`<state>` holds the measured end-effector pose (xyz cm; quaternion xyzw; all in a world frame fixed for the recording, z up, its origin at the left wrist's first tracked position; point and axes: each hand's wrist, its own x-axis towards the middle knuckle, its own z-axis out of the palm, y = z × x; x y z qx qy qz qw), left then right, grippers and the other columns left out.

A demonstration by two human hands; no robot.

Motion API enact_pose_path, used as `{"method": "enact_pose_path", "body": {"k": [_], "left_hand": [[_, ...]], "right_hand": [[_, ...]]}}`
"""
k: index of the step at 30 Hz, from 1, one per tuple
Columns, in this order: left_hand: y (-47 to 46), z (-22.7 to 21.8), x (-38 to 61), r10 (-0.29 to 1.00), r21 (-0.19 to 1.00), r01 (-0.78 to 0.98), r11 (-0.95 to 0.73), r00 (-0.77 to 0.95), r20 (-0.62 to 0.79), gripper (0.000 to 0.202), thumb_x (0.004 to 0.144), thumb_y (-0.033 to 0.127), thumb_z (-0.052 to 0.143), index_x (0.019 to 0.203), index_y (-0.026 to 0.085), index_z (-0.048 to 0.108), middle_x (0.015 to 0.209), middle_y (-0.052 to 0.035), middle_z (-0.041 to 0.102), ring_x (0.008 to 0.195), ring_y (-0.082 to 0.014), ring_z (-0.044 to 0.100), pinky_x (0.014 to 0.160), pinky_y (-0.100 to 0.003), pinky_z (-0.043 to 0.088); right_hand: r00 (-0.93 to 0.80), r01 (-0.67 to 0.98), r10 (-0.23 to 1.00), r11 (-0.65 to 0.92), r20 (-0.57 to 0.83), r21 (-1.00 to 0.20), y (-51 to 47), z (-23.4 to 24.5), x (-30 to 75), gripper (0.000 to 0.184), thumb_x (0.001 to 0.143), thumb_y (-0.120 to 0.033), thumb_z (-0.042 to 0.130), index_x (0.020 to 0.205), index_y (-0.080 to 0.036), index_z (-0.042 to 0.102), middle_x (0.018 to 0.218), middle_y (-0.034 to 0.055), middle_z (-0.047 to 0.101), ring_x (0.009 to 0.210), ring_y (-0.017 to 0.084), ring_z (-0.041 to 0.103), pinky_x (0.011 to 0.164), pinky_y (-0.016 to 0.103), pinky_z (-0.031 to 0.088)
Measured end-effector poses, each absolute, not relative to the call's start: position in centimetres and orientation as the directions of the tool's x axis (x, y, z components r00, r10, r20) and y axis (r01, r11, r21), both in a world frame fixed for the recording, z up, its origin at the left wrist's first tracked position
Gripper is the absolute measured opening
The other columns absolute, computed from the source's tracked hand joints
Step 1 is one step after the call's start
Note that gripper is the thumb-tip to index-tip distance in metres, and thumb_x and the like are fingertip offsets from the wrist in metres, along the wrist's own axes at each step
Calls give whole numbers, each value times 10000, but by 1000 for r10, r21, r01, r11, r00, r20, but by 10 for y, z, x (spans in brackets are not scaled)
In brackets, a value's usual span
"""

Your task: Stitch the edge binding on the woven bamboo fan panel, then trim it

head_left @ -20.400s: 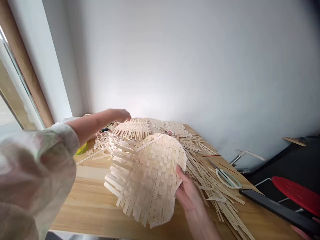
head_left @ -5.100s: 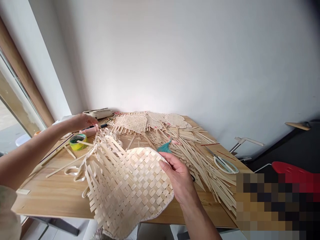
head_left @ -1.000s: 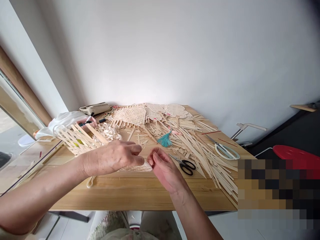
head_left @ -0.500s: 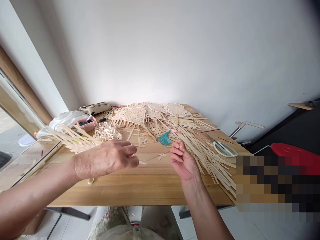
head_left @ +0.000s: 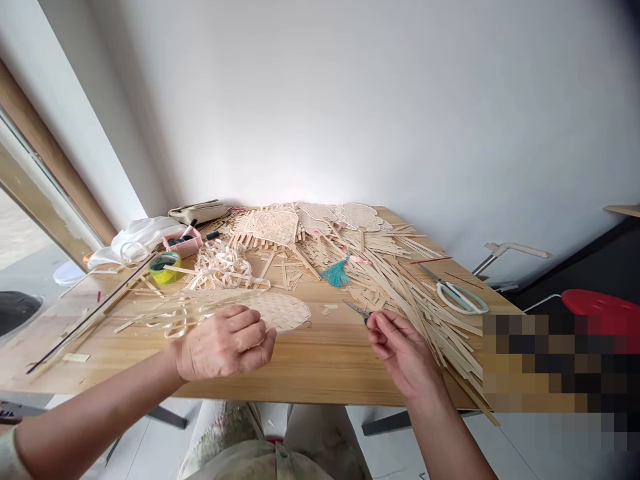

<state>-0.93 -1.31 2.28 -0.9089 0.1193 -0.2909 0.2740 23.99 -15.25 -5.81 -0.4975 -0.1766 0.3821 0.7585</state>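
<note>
1. The woven bamboo panel (head_left: pixel 280 310) lies flat on the wooden table (head_left: pixel 310 363), near the front edge and left of centre, its rounded bound edge facing 3 o'clock
2. Its loose strip ends (head_left: pixel 170 321) trail towards 9 o'clock, curling and crossing over one another
3. It should handle as light and fairly stiff across the weave, but the free strips look springy and easily bent or pulled out of place, so the firm bound rim or the tight weave would be the better place to take hold
4. The left hand (head_left: pixel 225 343) sits at 7 o'clock from the panel, fingers curled, beside or just over its lower edge; whether they hold anything cannot be seen
5. The right hand (head_left: pixel 403 353) is at 4 o'clock, pinching small scissors (head_left: pixel 356 309), their closed blades pointing back towards the panel
6. Around the panel: curled bamboo shavings (head_left: pixel 217 267) at 11 o'clock, green tape (head_left: pixel 163 268) and a pink box (head_left: pixel 183 243) further out, a teal tassel (head_left: pixel 336 273) at 2 o'clock, a heap of bamboo strips (head_left: pixel 400 293) and white-handled scissors (head_left: pixel 461 298) at 3 o'clock
</note>
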Motion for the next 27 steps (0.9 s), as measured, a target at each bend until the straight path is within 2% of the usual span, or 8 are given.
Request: {"method": "enact_pose_path", "body": {"k": [4,8,11,13,16,21,24,27], "left_hand": [[-16,16,-5,-391,-551,-85,-830,793,467,136,764,87,562,893,129,557,766,-22,586,728,-135,550,625,-274,455],[-31,6,-1,-360,-481,-121,-868,821,443,78,793,112,531,866,129,556,717,-20,555,672,-125,527,600,-277,424],[-51,3,-1,-254,-399,-73,-914,869,424,45,806,122,505,795,134,547,670,-6,516,605,-123,495,548,-286,385],[-68,8,-2,-174,-356,-22,-934,899,401,64,812,134,491,771,134,540,661,-6,503,578,-129,477,506,-290,347],[-95,24,1,-101,-291,27,-956,904,415,89,811,148,488,735,141,533,656,-7,505,576,-131,468,501,-288,331],[-121,37,14,29,-142,187,-972,696,717,205,820,133,447,627,151,513,564,5,477,555,-113,452,507,-273,352],[-113,34,18,-48,-196,126,-973,714,699,153,819,130,447,721,134,564,609,1,508,571,-117,469,500,-275,365],[-101,26,16,-86,-274,78,-958,838,539,112,821,123,466,870,129,567,721,-24,562,662,-144,530,576,-290,432]], "right_hand": [[343,-427,903,-96,-259,-899,-147,-62,211,418,665,-534,634,807,-142,630,679,62,648,493,93,571,343,122,253],[171,-574,935,-160,-309,-803,-125,-61,179,412,694,-531,605,882,-164,623,708,45,648,528,106,588,342,128,263],[166,-645,929,-151,-330,-749,-116,-62,168,282,633,-356,718,811,-157,626,572,-28,563,442,50,474,336,121,261],[143,-654,931,-165,-335,-738,-118,-58,165,278,593,-260,747,820,-148,632,550,-41,531,433,38,415,338,120,263],[116,-639,935,-188,-335,-746,-130,-40,165,281,591,-260,736,829,-144,643,565,-26,542,446,47,415,345,126,267],[182,-609,942,-117,-282,-784,-152,-1,168,370,642,-267,701,1000,-228,619,763,22,654,568,114,546,488,201,425],[269,-625,932,-24,-244,-780,-154,-1,172,454,629,-241,720,1063,-272,592,917,30,665,665,130,586,544,212,455],[319,-635,921,31,-225,-772,-148,-19,178,492,599,-228,746,1065,-268,594,923,23,664,713,135,589,557,203,458]]}}
